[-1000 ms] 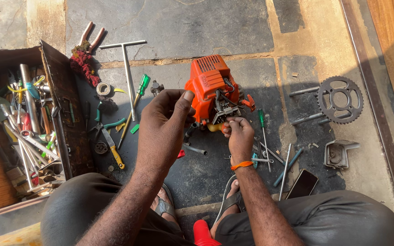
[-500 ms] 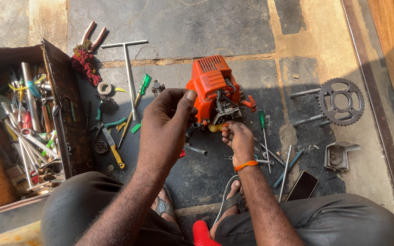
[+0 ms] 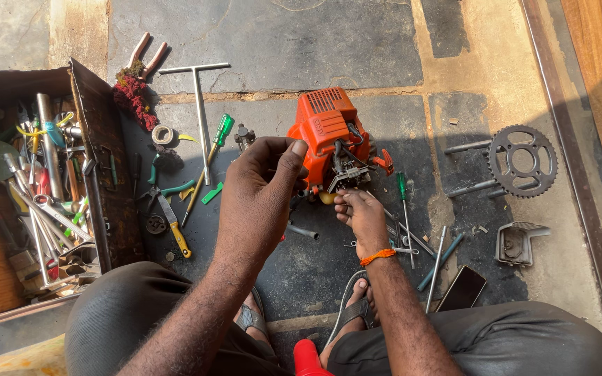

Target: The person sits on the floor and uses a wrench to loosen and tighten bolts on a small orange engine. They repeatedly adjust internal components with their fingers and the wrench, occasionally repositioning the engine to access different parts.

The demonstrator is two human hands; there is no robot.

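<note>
A small orange engine (image 3: 325,129) with a grey metal carburettor part (image 3: 346,174) on its near side stands on the stone floor. My left hand (image 3: 259,198) is at the engine's left side, fingers curled and the thumb tip pressed on the orange cover. Just below the metal part is my right hand (image 3: 364,219), with an orange wristband; its curled fingertips touch the underside. Whether those fingers hold a small piece is hidden.
An open rusty toolbox (image 3: 99,174) full of wrenches stands at the left. A T-handle wrench (image 3: 200,104), green-handled screwdrivers (image 3: 221,132), a sprocket (image 3: 522,161), a metal cover (image 3: 517,244) and a phone (image 3: 462,289) lie around the engine. My sandalled feet are underneath.
The engine has shifted slightly to the right. My left hand's thumb now sits on the orange cover's side, and my right hand has moved a little up, closer under the metal part.
</note>
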